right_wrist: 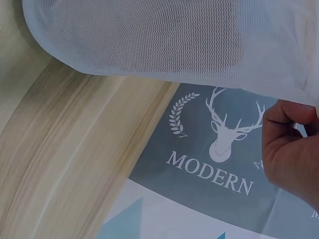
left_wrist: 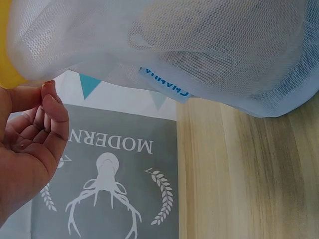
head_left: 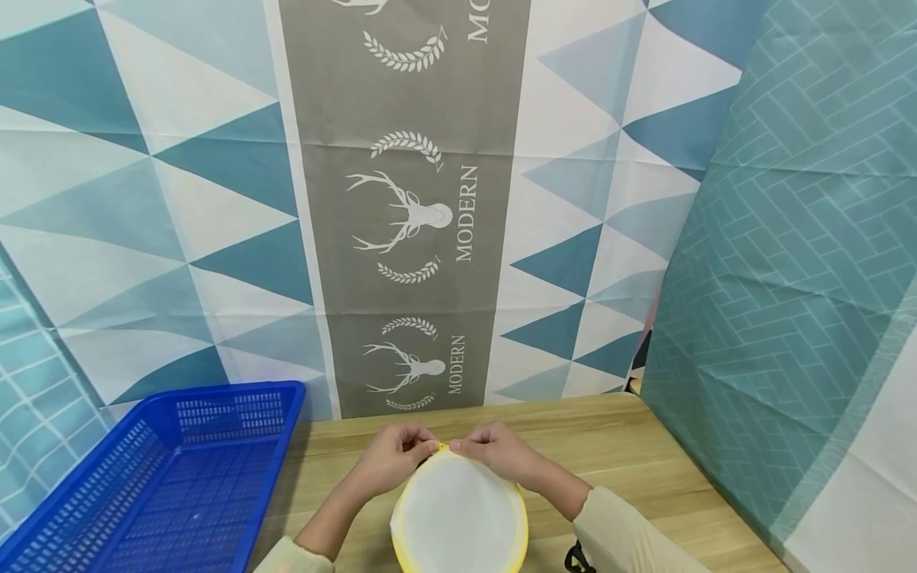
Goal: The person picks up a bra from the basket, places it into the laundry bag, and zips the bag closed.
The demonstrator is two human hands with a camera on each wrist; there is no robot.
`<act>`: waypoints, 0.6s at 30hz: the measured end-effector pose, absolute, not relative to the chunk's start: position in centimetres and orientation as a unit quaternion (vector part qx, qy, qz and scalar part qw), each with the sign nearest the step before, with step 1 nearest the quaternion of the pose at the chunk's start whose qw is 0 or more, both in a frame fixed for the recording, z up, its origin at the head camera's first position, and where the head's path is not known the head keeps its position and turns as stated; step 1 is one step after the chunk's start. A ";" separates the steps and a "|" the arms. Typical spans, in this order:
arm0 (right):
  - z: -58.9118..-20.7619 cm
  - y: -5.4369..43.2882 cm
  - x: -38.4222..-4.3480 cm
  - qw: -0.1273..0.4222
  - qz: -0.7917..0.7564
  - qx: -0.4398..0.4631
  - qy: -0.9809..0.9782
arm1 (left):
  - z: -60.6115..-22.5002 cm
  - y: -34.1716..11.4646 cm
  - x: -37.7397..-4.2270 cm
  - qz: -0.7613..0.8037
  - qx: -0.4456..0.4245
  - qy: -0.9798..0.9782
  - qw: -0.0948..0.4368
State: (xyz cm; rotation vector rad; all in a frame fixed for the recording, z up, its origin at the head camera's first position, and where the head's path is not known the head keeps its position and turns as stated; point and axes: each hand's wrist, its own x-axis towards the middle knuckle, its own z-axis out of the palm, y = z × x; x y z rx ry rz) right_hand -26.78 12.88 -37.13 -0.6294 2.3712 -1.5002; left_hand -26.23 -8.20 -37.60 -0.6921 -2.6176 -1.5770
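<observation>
A white mesh laundry bag (head_left: 462, 513) with yellow trim is held up over the table, its round end facing the head camera. My left hand (head_left: 394, 458) pinches the far top edge of the trim between thumb and fingers. Right beside it, my right hand (head_left: 497, 454) pinches the same edge, where a bit of yellow zipper (head_left: 443, 447) shows between the two hands. In the left wrist view a small white tag (left_wrist: 164, 85) with blue letters hangs from the bag's mesh side. A darker, blurred shape shows through the mesh; I cannot tell what it is.
A blue plastic basket (head_left: 193, 493) with perforated walls stands at the left. The wooden table (head_left: 573, 430) meets a patterned cloth (head_left: 408, 239) at the back, and a green cloth (head_left: 795, 278) hangs on the right. A small black item (head_left: 577, 559) lies by my right sleeve.
</observation>
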 end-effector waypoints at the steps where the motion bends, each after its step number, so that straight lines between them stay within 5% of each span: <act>1: -37.1 12.9 -26.8 0.133 -0.517 -0.217 0.817 | -37.6 -8.2 -26.2 -0.504 -0.220 -0.835 0.005; 18: -37.2 13.1 -26.7 0.132 -0.520 -0.216 0.816 | -37.8 -8.2 -26.3 -0.507 -0.216 -0.835 0.008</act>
